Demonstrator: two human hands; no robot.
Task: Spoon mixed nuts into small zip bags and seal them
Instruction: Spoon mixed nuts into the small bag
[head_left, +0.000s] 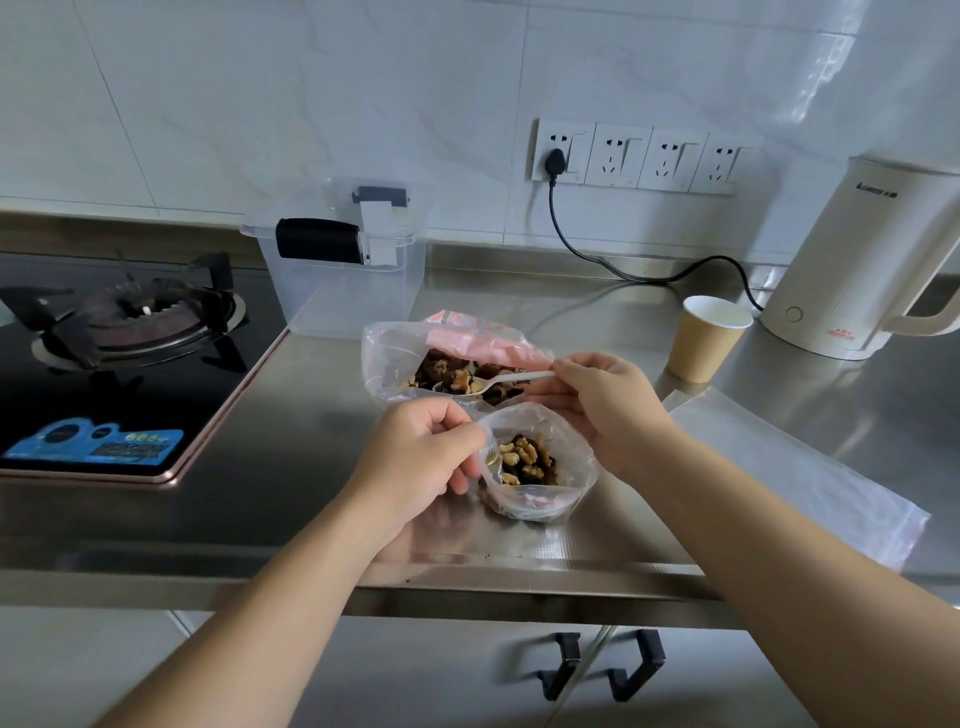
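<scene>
A small clear zip bag (540, 499) stands open on the steel counter, partly filled with walnuts and dark fruit pieces. My left hand (421, 457) pinches its left rim and holds the mouth open. Behind it lies a bigger clear bag with a pink strip (395, 358), holding the mixed nuts. My right hand (597, 400) grips the handle of a white plastic spoon (514, 379). The spoon's bowl is loaded with nuts and sits inside the big bag's mouth.
A flat empty zip bag (810, 478) lies on the counter at the right. A paper cup (704, 338) and a cream kettle (857, 265) stand behind it. A clear lidded box (337, 265) sits at the back, a gas hob (124, 332) at the left. The counter's front edge (467, 582) runs below the bags.
</scene>
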